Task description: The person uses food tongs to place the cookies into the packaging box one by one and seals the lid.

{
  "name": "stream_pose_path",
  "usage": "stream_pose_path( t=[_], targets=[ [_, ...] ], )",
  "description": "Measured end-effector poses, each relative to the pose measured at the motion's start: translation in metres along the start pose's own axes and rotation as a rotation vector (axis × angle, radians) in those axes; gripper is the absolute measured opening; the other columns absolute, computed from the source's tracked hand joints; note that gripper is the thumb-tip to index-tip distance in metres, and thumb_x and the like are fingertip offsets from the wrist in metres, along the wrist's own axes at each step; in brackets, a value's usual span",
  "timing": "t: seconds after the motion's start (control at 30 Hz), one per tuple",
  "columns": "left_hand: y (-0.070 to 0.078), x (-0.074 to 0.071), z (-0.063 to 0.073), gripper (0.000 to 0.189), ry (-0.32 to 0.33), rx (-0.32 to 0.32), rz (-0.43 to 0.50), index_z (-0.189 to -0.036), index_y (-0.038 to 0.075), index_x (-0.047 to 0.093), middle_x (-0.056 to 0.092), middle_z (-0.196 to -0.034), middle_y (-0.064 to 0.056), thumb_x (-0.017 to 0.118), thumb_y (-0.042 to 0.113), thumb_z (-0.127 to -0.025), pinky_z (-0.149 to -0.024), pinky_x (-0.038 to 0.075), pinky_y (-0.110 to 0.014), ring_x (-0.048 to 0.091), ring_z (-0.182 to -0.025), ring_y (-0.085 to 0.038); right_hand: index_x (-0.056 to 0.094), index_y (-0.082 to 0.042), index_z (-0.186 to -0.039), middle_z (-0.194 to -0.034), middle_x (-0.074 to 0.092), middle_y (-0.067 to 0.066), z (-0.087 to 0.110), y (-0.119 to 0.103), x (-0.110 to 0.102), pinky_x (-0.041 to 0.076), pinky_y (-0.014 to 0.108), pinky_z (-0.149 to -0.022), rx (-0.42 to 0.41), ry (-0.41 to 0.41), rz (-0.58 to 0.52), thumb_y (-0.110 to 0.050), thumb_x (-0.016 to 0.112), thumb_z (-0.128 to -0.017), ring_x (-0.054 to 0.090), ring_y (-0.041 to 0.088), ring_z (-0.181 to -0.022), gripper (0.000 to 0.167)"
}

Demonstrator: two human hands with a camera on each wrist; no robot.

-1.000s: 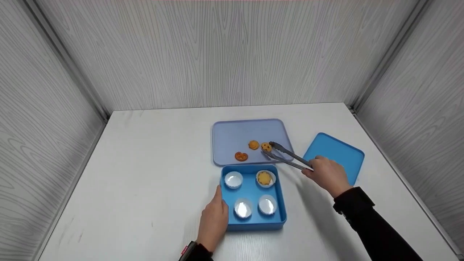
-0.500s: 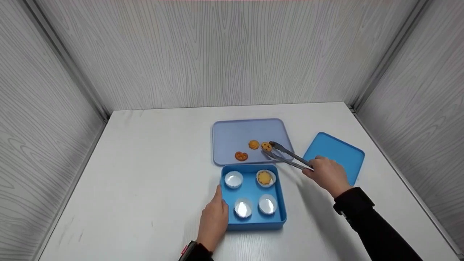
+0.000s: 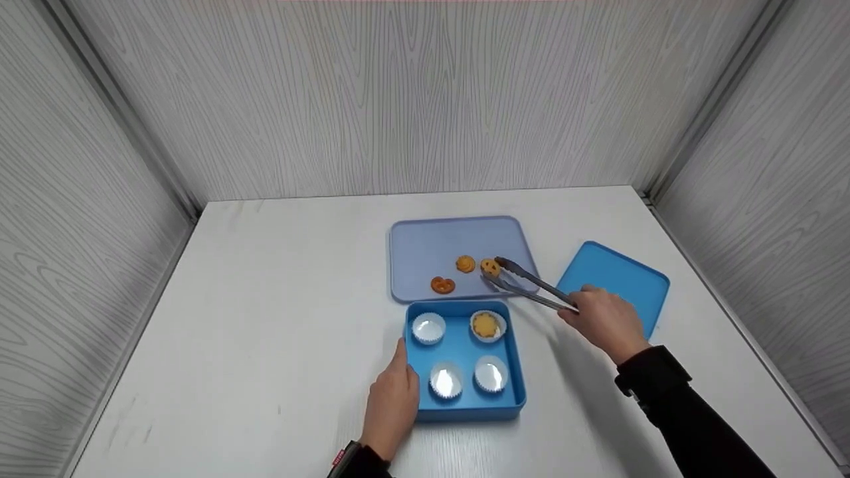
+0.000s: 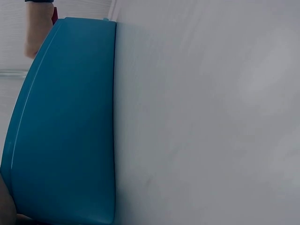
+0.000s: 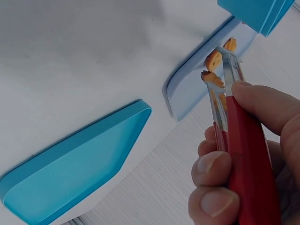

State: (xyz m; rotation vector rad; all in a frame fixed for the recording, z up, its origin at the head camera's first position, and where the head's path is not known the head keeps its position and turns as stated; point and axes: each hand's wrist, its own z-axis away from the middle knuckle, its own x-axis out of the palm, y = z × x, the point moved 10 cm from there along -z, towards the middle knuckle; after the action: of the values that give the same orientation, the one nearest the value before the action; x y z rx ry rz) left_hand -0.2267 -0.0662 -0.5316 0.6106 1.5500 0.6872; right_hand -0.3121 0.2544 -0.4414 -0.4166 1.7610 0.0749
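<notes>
My right hand (image 3: 607, 323) grips red-handled metal tongs (image 5: 248, 154). In the head view their tips stand on either side of a round cookie with dark spots (image 3: 490, 267), low over the lavender tray (image 3: 431, 242). Left of it on the tray are a swirled cookie (image 3: 465, 264) and a pretzel (image 3: 443, 285). My left hand (image 3: 392, 401) holds the left wall of a blue box (image 3: 465, 416); the left wrist view shows the box's outer side (image 4: 70, 117). Inside are several white paper cups, one (image 3: 446, 380) at the near left; the far right cup contains a yellow cookie (image 3: 486, 325).
A blue square lid (image 3: 621, 282) lies right of the tray, partly behind my right hand. The white table (image 3: 265, 318) is bounded by pale wood-grain panels (image 3: 412, 99) at the back and sides. The tray's near edge lies close to the box's far wall.
My right hand and the tongs have shifted very slightly to the right, and the spotted cookie with them. My left hand and the box look the same.
</notes>
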Motion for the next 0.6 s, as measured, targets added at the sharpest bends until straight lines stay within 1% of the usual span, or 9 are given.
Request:
stream_pose_path(
  t=[0.13,0.37,0.5,0.6],
  targets=[
    [-0.001,0.001,0.0,0.051,-0.003,-0.005,0.0,-0.153,-0.006,0.04,0.055,-0.148,-0.018,0.047,0.012,-0.106,-0.102,0.052,-0.047,0.062,-0.126,-0.03,0.072,-0.008,-0.082,-0.07,0.053,0.002,0.003,0.001,-0.003,0.042,0.037,-0.052,-0.001,0.011,-0.007,-0.019,0.08,-0.088,0.05,0.019,-0.059,0.015],
    [0.0,0.0,0.001,0.051,-0.009,-0.004,-0.005,-0.153,-0.007,0.039,0.055,-0.148,-0.019,0.047,0.011,-0.106,-0.103,0.051,-0.048,0.061,-0.127,-0.031,0.069,-0.008,-0.081,-0.07,0.05,0.001,0.009,-0.003,-0.011,0.043,0.037,-0.052,-0.018,0.044,0.011,-0.019,0.082,-0.087,0.051,0.018,-0.058,0.018],
    [0.0,0.0,0.001,0.051,-0.005,-0.006,-0.003,-0.153,-0.006,0.04,0.055,-0.148,-0.019,0.047,0.011,-0.106,-0.103,0.051,-0.047,0.061,-0.127,-0.031,0.065,-0.009,-0.078,-0.07,0.049,0.001,0.012,-0.01,-0.019,0.041,0.035,-0.049,-0.055,0.091,0.023,-0.019,0.083,-0.086,0.049,0.017,-0.056,0.022],
    [0.0,0.0,0.0,0.051,-0.004,-0.005,0.004,-0.153,-0.006,0.04,0.055,-0.148,-0.019,0.047,0.011,-0.106,-0.103,0.051,-0.048,0.061,-0.127,-0.032,0.065,-0.008,-0.079,-0.071,0.05,0.001,0.017,-0.017,-0.027,0.04,0.033,-0.048,-0.091,0.137,0.031,-0.019,0.084,-0.085,0.048,0.015,-0.055,0.022]
  ],
)
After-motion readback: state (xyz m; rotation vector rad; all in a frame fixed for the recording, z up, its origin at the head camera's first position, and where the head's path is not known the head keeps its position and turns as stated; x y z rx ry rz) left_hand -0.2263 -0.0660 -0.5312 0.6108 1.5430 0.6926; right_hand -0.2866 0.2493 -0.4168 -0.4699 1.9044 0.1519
